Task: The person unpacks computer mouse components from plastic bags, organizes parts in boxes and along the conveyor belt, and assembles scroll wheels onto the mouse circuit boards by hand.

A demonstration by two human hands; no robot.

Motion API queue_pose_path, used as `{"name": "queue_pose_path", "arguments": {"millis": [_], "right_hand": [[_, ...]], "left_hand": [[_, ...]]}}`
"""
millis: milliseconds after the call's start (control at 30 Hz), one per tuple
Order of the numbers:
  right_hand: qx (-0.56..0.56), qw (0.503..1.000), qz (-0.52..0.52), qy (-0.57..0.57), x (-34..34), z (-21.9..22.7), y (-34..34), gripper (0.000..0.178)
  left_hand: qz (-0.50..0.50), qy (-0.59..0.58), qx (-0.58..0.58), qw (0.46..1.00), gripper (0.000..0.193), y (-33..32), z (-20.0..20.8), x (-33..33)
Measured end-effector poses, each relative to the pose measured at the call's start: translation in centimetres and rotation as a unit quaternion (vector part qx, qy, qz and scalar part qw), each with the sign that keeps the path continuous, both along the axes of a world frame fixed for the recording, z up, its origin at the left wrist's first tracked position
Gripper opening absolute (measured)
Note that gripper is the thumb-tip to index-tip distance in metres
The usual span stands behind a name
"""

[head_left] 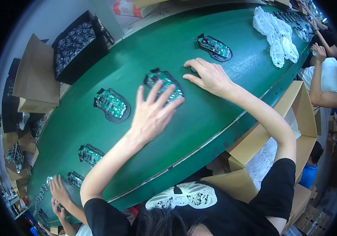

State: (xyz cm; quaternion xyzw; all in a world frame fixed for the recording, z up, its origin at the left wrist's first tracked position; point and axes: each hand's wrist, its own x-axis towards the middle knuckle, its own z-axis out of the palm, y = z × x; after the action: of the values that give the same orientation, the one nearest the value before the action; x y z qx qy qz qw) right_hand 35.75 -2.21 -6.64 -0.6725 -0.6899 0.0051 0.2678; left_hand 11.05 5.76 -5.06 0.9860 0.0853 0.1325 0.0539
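Observation:
My left hand [152, 112] is spread over a green circuit board in a black shell [168, 94], its fingertips over the board's lower part. The fingers are apart, and no grip shows. To its right, my right hand [209, 76] hovers low over the table with thumb and forefinger curled round a small greyish piece [193, 69], too hidden to name. Just beyond that hand lies another board in its shell [215, 48]. A third board in a shell [113, 105] rests left of my left hand.
The green table [200, 129] curves across the view. Further boards [91, 155] lie at lower left, near another person's hands [60, 194]. White plastic parts [274, 33] are heaped at far right. An open cardboard box [239, 181] stands by my right arm; a black bin [80, 45] stands at back left.

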Motion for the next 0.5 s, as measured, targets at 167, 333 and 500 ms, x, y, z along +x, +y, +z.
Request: {"name": "queue_pose_path", "arguments": {"millis": [167, 333, 500], "right_hand": [[-0.120, 0.982, -0.042, 0.141, 2.1, 2.6, -1.9, 0.034], [-0.164, 0.812, -0.140, 0.542, 2.6, 8.1, -6.3, 0.032], [-0.181, 0.835, -0.143, 0.499, 1.7, 8.8, -10.7, 0.040]], "left_hand": [[0.066, -0.041, -0.051, 0.996, 0.039, 3.0, 2.2, 1.3], [0.021, -0.149, -0.085, 0.985, 0.050, 3.1, 1.6, 12.9], [0.067, -0.055, -0.050, 0.995, 0.059, 0.6, -0.7, 21.1]]}}
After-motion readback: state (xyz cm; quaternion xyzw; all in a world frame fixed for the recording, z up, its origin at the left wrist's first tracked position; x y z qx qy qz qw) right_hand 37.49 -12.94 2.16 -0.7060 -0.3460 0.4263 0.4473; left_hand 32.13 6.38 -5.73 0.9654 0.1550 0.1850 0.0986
